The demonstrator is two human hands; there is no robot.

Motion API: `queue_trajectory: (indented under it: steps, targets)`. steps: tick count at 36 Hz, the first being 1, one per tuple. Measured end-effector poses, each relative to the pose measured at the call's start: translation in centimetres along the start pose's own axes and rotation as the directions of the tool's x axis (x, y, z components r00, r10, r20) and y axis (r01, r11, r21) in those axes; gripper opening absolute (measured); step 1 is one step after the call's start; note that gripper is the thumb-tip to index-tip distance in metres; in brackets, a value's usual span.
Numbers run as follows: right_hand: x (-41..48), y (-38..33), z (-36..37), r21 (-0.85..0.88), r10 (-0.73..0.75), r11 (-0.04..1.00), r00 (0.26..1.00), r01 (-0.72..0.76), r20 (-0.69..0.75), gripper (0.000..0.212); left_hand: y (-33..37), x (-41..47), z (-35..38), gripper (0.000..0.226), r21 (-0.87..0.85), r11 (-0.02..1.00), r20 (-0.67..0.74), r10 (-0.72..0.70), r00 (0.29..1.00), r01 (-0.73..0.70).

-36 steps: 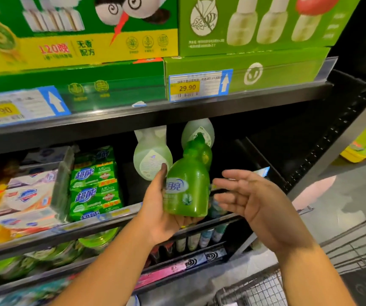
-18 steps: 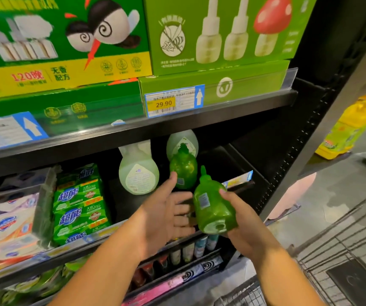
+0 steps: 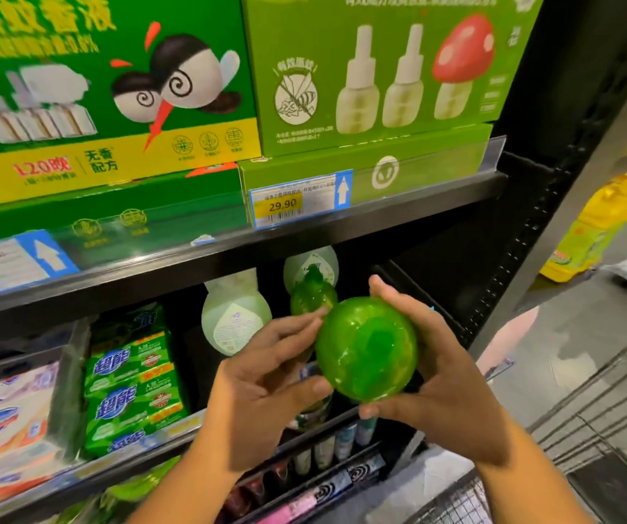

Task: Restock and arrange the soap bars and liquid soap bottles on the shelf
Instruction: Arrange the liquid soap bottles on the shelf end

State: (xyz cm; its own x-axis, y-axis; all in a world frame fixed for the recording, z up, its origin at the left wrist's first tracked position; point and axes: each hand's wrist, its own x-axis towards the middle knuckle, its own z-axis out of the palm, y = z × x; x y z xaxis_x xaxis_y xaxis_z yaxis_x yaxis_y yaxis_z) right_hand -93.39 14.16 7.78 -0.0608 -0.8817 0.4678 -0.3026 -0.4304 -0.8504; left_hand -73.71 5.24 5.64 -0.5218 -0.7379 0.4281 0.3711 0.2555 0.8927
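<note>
In front of the middle shelf (image 3: 176, 429), both hands meet around one green bottle (image 3: 366, 347) of liquid soap, held in the air just short of the shelf edge. The bottle is tipped so that its round base faces the camera and its neck points away into the shelf.

The right hand (image 3: 444, 376) comes in from the lower right with the forearm angled up. Its fingers (image 3: 399, 300) curl over the top and right side of the bottle and its thumb hooks under the bottom edge, so it grips the bottle firmly. The left hand (image 3: 266, 376) reaches in from the lower left, palm turned towards the bottle. Its fingers (image 3: 293, 330) lie nearly straight along the bottle's upper left side and its thumb touches the lower left edge, so it steadies the bottle rather than clasping it.

Behind the hands a second green bottle (image 3: 310, 296) stands upright on the shelf. Two pale bottles (image 3: 234, 319) stand further back, one to its left and one behind it. Left of them sit stacked green soap bars (image 3: 134, 380), and beyond those, white soap packs (image 3: 6, 417), which are blurred. On the upper shelf (image 3: 380, 217) stand large green boxes (image 3: 372, 70), with a price tag (image 3: 283, 204) reading 29.90. A wire cart (image 3: 606, 410) shows at the lower right.
</note>
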Motion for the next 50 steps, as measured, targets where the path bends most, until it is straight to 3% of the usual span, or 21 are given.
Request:
queue_trajectory:
  steps: [3,5,7,10,12,14,18,20,23,26,28,35,38,40,43,45,47,50]
  targets:
    - [0.3,-0.6,-0.3,0.036,0.034,0.999,0.999,-0.034,-0.003,0.101,0.2,0.3,0.4,0.050,0.006,1.000,-0.018,0.007,1.000,-0.007]
    - [0.8,-0.8,0.1,0.087,0.158,0.984,0.987,-0.154,-0.039,0.100,0.6,0.5,1.0,0.044,0.003,0.998,-0.082,-0.062,0.995,0.062]
    - [1.5,-1.2,0.8,0.118,0.298,0.950,0.953,-0.290,-0.053,0.083,1.2,0.9,1.9,0.030,0.021,0.974,-0.192,-0.215,0.957,0.224]
    - [2.5,-2.0,1.5,0.102,0.555,0.829,0.832,-0.550,-0.025,0.051,1.0,1.8,2.0,0.029,0.011,0.830,-0.290,-0.532,0.796,0.558]
    - [2.8,-2.2,1.4,0.056,0.680,0.733,0.733,-0.678,-0.021,0.048,0.7,2.2,1.7,0.035,-0.012,0.700,-0.226,-0.698,0.680,0.714]
    - [2.8,-2.3,1.3,0.044,0.723,0.691,0.690,-0.721,-0.039,0.047,0.4,2.1,1.4,0.040,-0.061,0.620,-0.141,-0.781,0.608,0.782]
    - [2.6,-2.7,1.4,0.087,0.659,0.752,0.748,-0.653,-0.080,0.022,-0.2,2.1,0.8,0.058,-0.362,0.478,0.014,-0.855,0.518,0.800]
    - [2.7,-3.1,1.5,0.138,0.602,0.796,0.795,-0.590,-0.077,0.012,-0.5,1.8,0.5,0.071,-0.528,0.422,0.071,-0.843,0.534,0.737]
    - [2.6,-3.4,1.5,0.211,0.531,0.832,0.847,-0.514,-0.028,0.020,-1.3,0.9,0.1,0.077,-0.715,0.362,0.097,-0.796,0.598,0.598]
    - [2.2,-2.9,1.5,0.232,0.500,0.853,0.859,-0.467,-0.109,0.021,-1.8,0.6,-0.5,0.078,-0.735,0.367,0.092,-0.779,0.621,0.570]
    - [2.1,-1.8,1.4,0.194,0.533,0.843,0.830,-0.502,-0.165,0.019,-1.9,0.8,-1.0,0.078,-0.704,0.403,0.087,-0.769,0.634,0.585]
    - [2.2,1.1,2.0,0.332,0.644,0.708,0.763,-0.624,0.061,0.042,-0.4,2.3,-1.9,0.090,-0.499,0.546,0.216,-0.674,0.706,0.673]
    - [2.2,2.7,1.5,0.399,0.669,0.660,0.740,-0.637,0.074,0.059,0.3,2.8,-1.5,0.092,-0.442,0.573,0.291,-0.636,0.715,0.690]
    - [2.1,3.7,0.7,0.468,0.678,0.631,0.733,-0.619,0.054,0.058,0.8,3.2,-0.8,0.086,-0.393,0.589,0.299,-0.644,0.704,0.706]
    - [2.4,4.8,-0.6,0.478,0.677,0.665,0.734,-0.574,-0.061,0.071,0.0,3.4,-0.5,0.062,-0.179,0.729,0.102,-0.654,0.749,0.661]
    - [3.1,5.5,-1.4,0.400,0.640,0.744,0.744,-0.535,-0.195,0.073,-1.1,3.2,-1.0,0.037,0.105,0.799,-0.039,-0.592,0.805,0.592]
    - [4.1,6.2,-1.9,0.275,0.575,0.817,0.756,-0.507,-0.314,0.067,-2.9,2.5,-2.4,0.023,0.464,0.724,-0.119,-0.520,0.846,0.510]
    - [5.8,8.3,-2.6,0.116,0.445,0.891,0.790,-0.439,-0.423,0.063,-5.9,1.1,-4.6,0.037,0.887,0.391,-0.051,-0.447,0.893,0.246]
